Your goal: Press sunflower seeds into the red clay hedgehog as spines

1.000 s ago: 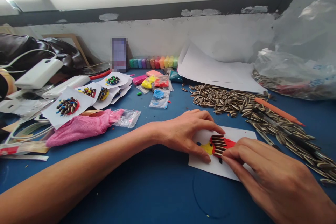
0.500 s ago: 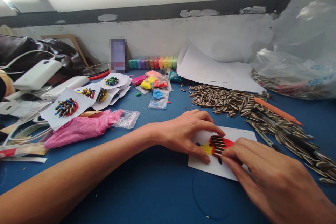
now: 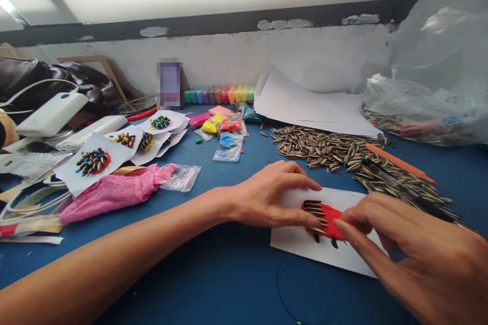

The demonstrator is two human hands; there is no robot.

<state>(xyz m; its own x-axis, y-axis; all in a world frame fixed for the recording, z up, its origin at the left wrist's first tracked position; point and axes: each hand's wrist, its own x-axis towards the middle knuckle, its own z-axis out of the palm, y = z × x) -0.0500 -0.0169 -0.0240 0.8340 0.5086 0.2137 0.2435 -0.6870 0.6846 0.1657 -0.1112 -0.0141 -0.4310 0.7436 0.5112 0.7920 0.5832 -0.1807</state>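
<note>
On a sheet of white paper lies a flattened piece of red clay with a row of striped sunflower seeds stuck in its left part. Two dark pieces show under its lower edge, and only a sliver of yellow clay peeks out at its left. My left hand rests at the paper's left side, thumb and index finger apart, the thumb tip over the seed row. At the red clay's right edge, my right hand has its thumb and index finger pinched together. Whatever may be between those fingertips is hidden.
Loose sunflower seeds spread behind and right, with an orange marker on them. Left are finished-looking seed pictures, a pink cloth and a white power bank. Bagged clay and paper sheets lie behind.
My right hand has moved right, from the seed row to the clay's right edge. My left thumb has shifted right over the seeds, covering most of the yellow clay. The view has shifted slightly.
</note>
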